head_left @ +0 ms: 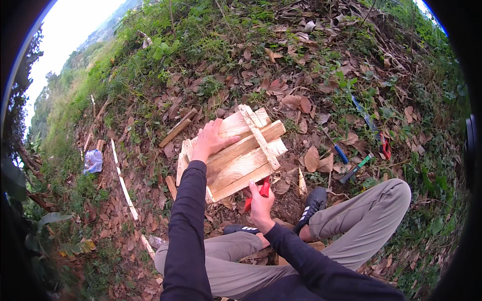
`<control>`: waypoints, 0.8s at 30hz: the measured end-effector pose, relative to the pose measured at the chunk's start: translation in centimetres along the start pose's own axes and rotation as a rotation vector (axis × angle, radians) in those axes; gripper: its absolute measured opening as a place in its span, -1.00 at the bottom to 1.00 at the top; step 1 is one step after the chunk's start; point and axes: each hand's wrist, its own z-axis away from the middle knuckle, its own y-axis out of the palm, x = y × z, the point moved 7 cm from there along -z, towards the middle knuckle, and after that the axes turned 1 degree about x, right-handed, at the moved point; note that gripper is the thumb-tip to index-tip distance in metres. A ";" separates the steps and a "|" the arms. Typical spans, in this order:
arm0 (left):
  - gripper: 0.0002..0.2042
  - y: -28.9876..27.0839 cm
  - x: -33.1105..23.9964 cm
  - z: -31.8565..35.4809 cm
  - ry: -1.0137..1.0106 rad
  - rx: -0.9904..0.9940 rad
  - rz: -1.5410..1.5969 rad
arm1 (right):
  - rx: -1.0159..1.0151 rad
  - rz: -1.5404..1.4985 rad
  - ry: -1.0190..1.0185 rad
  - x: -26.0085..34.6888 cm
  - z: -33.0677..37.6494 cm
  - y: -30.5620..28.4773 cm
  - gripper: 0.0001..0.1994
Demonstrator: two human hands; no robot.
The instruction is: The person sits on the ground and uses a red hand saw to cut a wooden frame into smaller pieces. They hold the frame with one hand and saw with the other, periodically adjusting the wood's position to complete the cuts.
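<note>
A small structure of pale wooden boards (241, 173), with narrow cross strips, sits tilted in front of me. Across its upper left part lies my left hand (211, 142), fingers stretched over the boards and thumb apart. My right hand (261, 204) is closed around a red tool (264, 187) at the structure's near edge. Red parts of the tool stick out on both sides of the fist; its working end is hidden, so I cannot make out its kind.
To the right lie a blue-handled tool (341, 154), a hammer (355, 168) with a green-and-black handle, and a saw (366, 116) with a red handle. Wood offcuts (178, 127), a long pale strip (122, 178) and a clear plastic bag (93, 161) are on the leafy ground leftward.
</note>
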 end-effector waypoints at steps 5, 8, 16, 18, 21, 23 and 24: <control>0.03 1.6 0.0 -0.1 0.018 -0.016 0.008 | 0.066 -0.076 -0.013 2.4 0.5 -2.0 -0.81; 0.02 1.7 0.4 -1.2 0.040 -0.016 -0.009 | 0.108 -0.022 0.024 8.6 1.4 -3.1 -0.61; -0.22 3.4 -1.7 -3.7 0.077 0.015 -0.066 | 0.143 0.452 -0.115 22.2 8.2 -8.3 -0.80; -0.31 3.8 -1.9 -4.4 0.087 -0.016 -0.056 | 0.100 0.706 -0.282 23.9 9.0 -12.1 -0.76; -0.43 4.2 -1.3 -4.3 0.046 0.017 -0.079 | 0.127 0.795 -0.409 25.3 9.3 -14.8 -0.73; -0.45 4.5 -1.0 -3.9 -0.149 0.035 -0.179 | 0.140 0.757 -0.436 25.7 9.2 -15.4 -0.70; -0.46 4.7 -1.4 -4.1 -0.240 0.040 -0.228 | 0.181 0.730 -0.499 25.9 9.0 -15.1 -0.72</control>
